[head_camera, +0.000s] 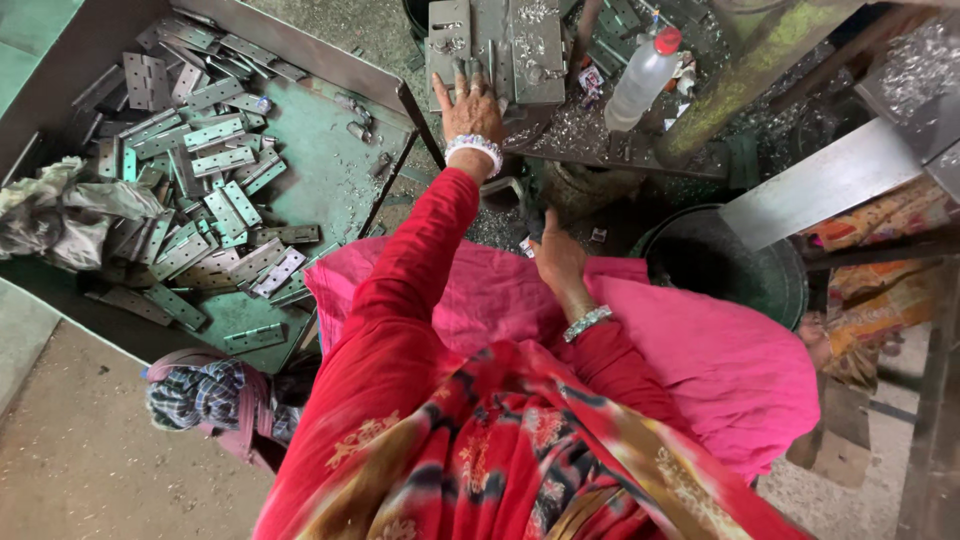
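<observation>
The large green metal bin (330, 170) lies well to the left of both hands, its floor heaped with flat grey hinge plates (200, 200) that point every way, and a crumpled grey rag (60, 210) sits at its far left edge. The pink cloth (700, 350) across the person's lap spreads under and to the right of the right hand. A dark round bucket (720, 265) stands just to the right of that hand, beyond the lap. The machine table (580, 130), strewn with bright metal shavings, lies under and around the left hand.

On the table a stack of grey hinge plates (500, 40) stands with its long axis running away from the person, towards the top of the view. The left hand (470, 105) lies flat on the near end of this stack, fingers spread and pointing the same way as the plates; it presses on them rather than closing around them, so nothing is clasped. A clear plastic bottle (645, 75) with a red cap lies tilted well to the right of this hand.

The right hand (555, 255) is down near the table's lower edge, close to the lap, seen from the back; whether it holds anything cannot be told.
</observation>
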